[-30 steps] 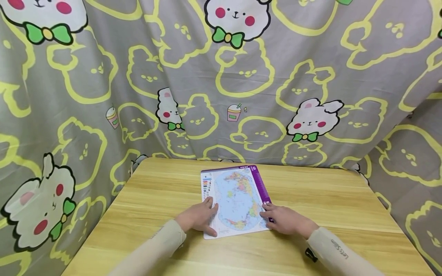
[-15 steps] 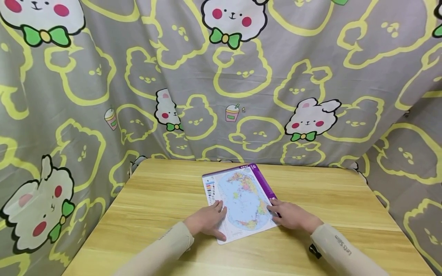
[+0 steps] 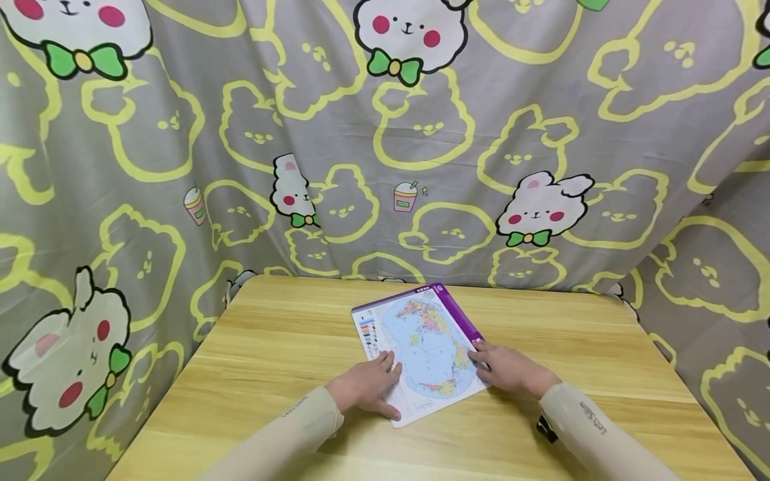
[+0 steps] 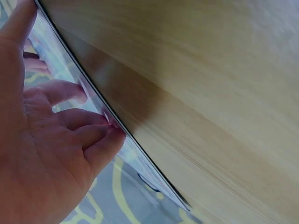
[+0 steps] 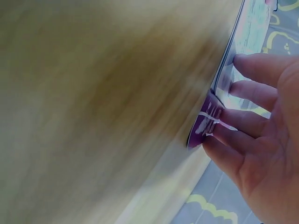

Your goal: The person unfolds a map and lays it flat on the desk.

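Note:
A flat world map sheet point(image 3: 421, 357) with rounded corners and a purple border point(image 3: 457, 314) lies tilted on the wooden table. My left hand point(image 3: 365, 387) rests on its lower left part, thumb near the bottom corner. On the opposite side, my right hand point(image 3: 508, 367) touches the lower right edge by the purple strip. The left wrist view shows the left fingertips against the map's face point(image 4: 145, 163), the thumb at its edge. Seen from the right wrist, the fingertips of the right hand point(image 5: 261, 121) meet the map's face and its purple border point(image 5: 198, 128).
The wooden table point(image 3: 271, 327) stretches around the map on all sides. A grey curtain point(image 3: 433, 234) with cartoon rabbits and yellow outlines hangs behind and beside it. A small black object point(image 3: 546, 429) shows under the right sleeve.
The map has turned counterclockwise under both hands, its lower end swinging to the right. Both hands have moved rightward with it, staying in contact.

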`<state>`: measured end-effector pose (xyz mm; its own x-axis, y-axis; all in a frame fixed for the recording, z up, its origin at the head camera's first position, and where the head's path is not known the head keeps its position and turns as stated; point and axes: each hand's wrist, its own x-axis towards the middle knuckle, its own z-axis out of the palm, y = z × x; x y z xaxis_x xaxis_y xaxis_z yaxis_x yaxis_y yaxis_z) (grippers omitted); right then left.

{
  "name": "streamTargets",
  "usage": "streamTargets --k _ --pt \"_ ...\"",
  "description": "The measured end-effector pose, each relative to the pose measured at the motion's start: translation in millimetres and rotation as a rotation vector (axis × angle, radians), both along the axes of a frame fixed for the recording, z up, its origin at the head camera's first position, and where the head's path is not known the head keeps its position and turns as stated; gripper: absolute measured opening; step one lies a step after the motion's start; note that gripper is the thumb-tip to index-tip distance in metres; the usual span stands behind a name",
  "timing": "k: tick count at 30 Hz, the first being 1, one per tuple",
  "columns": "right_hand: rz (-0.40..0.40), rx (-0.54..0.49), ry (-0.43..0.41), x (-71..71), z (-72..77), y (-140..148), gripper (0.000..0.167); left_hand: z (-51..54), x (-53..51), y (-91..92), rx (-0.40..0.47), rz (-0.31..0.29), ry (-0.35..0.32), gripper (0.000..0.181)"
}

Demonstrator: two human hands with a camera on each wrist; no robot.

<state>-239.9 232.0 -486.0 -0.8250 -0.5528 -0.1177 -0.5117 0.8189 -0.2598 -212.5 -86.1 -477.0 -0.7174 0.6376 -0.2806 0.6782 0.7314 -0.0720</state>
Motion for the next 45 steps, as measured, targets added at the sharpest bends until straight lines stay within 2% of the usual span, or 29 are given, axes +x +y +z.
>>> streamTargets --k 9,15,19,25,31,36,42,45 --pt "0.017 0.002 0.012 -9.4 -1.0 4 0.045 1.7 4.1 8.2 -0.007 -0.018 -0.009 0.091" --pt "0.017 0.019 -0.002 -13.2 0.8 5 0.045 0.1 6.5 11.8 -0.028 -0.040 0.018 0.085" --pt "0.016 0.031 -0.002 -16.3 3.4 5 0.045 2.5 9.1 14.2 -0.033 -0.054 0.034 0.082" --pt "0.012 0.037 -0.008 -16.0 4.8 8 0.046 5.7 13.0 17.6 -0.033 -0.044 0.042 0.081" --pt "0.050 0.056 0.044 -10.5 3.6 10 0.048 5.4 11.3 12.1 0.047 -0.021 -0.006 0.079" --pt "0.095 0.070 0.089 0.8 4.1 5 0.048 4.8 -0.9 0.2 0.116 -0.001 -0.015 0.081" --pt "0.092 0.061 0.081 18.6 10.0 -7 0.049 6.5 -28.1 -18.9 0.146 0.015 0.031 0.081" --pt "0.091 0.049 0.076 28.0 12.7 -12 0.049 6.5 -39.5 -27.9 0.171 0.029 0.032 0.080"
